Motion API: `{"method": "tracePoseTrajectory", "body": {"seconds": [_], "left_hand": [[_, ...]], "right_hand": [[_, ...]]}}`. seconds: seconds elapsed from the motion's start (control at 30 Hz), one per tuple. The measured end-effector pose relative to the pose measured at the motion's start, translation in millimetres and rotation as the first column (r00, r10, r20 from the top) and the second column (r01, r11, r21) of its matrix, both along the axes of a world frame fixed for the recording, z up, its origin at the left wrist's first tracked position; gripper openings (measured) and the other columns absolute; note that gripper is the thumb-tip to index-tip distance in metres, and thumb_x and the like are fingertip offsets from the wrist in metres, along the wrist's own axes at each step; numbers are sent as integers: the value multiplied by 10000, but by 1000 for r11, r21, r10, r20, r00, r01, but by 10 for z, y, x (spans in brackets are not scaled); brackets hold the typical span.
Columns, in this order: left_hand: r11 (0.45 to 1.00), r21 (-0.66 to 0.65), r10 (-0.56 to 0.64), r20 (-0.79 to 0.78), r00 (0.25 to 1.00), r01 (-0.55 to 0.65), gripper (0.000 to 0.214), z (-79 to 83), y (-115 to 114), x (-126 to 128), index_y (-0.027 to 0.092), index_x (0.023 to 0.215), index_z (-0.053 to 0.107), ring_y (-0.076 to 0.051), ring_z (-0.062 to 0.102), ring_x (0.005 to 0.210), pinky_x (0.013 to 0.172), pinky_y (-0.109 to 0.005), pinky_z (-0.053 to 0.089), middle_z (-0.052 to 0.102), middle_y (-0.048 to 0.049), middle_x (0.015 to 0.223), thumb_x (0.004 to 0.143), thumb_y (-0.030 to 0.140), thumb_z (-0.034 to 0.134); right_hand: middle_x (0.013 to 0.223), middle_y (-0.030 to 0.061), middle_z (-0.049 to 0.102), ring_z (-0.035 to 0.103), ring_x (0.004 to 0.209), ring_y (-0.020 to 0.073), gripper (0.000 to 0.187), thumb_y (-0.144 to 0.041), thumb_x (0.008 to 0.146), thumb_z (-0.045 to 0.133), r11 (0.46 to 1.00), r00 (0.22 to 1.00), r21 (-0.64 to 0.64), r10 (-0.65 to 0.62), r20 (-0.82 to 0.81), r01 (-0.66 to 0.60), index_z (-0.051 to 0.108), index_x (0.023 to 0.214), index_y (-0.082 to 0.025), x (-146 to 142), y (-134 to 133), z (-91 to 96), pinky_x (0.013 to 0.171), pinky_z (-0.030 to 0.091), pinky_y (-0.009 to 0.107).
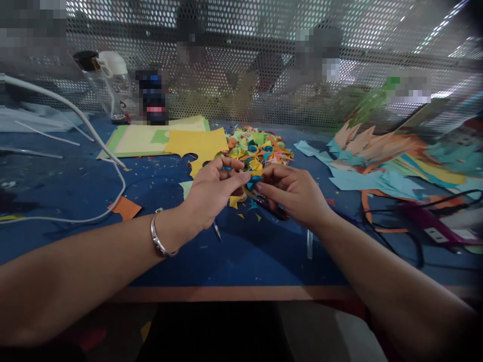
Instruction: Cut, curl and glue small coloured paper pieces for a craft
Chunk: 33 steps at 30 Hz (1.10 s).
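The left grip (pixel 213 188) and right grip (pixel 298 193) meet above the bench (pixel 241 266), both narrow, their fingertips closed on a small blue-and-yellow paper (pixel 255 178); pinching from opposite sides probably keeps so slight a piece steady. Just beyond them lies a heap (pixel 260 143) of coloured bits, perhaps set there for easy reach. A cut yellow sheet (pixel 206 145) lies beyond the left grip, and below it a pen (pixel 217 231), likely kept handy

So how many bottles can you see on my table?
2. One black-topped bottle is at the back left, by the mesh screen; one white-topped bottle is just right of it. Others could be hidden.
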<state>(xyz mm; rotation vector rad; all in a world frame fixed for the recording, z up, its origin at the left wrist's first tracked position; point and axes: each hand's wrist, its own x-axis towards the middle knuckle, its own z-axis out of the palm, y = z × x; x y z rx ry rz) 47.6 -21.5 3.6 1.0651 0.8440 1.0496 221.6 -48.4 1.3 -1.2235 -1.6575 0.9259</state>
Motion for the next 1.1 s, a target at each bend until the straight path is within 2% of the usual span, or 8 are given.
{"method": "tracePoseTrajectory", "body": {"seconds": [0.1, 0.3, 0.5, 0.77, 1.0, 1.1], "left_hand": [[1000, -10, 15, 27, 1000, -15, 240, -35, -37, -7, 157, 916, 569, -94, 615, 608, 674, -255, 526, 651, 10, 684, 763, 157, 753], [1000, -6, -22, 88, 996, 22, 418, -138, -111, -5, 173, 975, 514, -98, 629, 617, 692, -259, 521, 642, 46, 665, 682, 142, 811], [1000, 19, 5, 74, 997, -7, 350, -203, -109, 9, 181, 928, 492, -99, 645, 610, 679, -253, 530, 625, 58, 633, 720, 91, 760], [990, 142, 23, 16, 1000, -25, 311, -212, -96, -20, 163, 895, 517, -61, 602, 578, 619, -192, 503, 621, 62, 614, 720, 13, 725], [967, 253, 36, -74, 997, -16, 293, -252, -62, -23, 173, 900, 541, -70, 610, 604, 603, -188, 498, 626, 49, 639, 720, 44, 734], [966, 256, 38, -60, 997, -21, 286, -248, -78, -21, 172, 895, 549, -67, 611, 617, 618, -187, 509, 622, 47, 649, 717, 56, 740]], "right_hand": [[480, -75, 521, 427, 350, 68, 233, -364, 790, 756, 999, 999, -16, 33, 1, -33, 582, 764, -211, 2, 4, -9, 339, 289, 218], [494, -72, 512, 423, 356, 65, 188, -308, 834, 683, 999, 999, 14, 28, 31, -29, 546, 750, -210, 5, -3, -16, 363, 313, 221], [496, -73, 489, 429, 378, 77, 237, -331, 826, 699, 999, 996, 12, 43, 72, -44, 518, 721, -221, 7, 1, -30, 380, 318, 232], [498, -68, 511, 458, 373, 79, 234, -366, 826, 712, 999, 994, 41, 30, 101, -34, 558, 764, -201, 25, 4, -43, 377, 333, 230], [508, -68, 499, 456, 391, 81, 250, -360, 808, 718, 997, 992, 70, 13, 126, -22, 540, 731, -202, 7, -8, -31, 401, 350, 231], [538, -58, 503, 459, 423, 83, 220, -338, 830, 679, 993, 989, 118, 10, 150, -28, 540, 727, -202, 7, -8, -31, 424, 355, 235]]}}
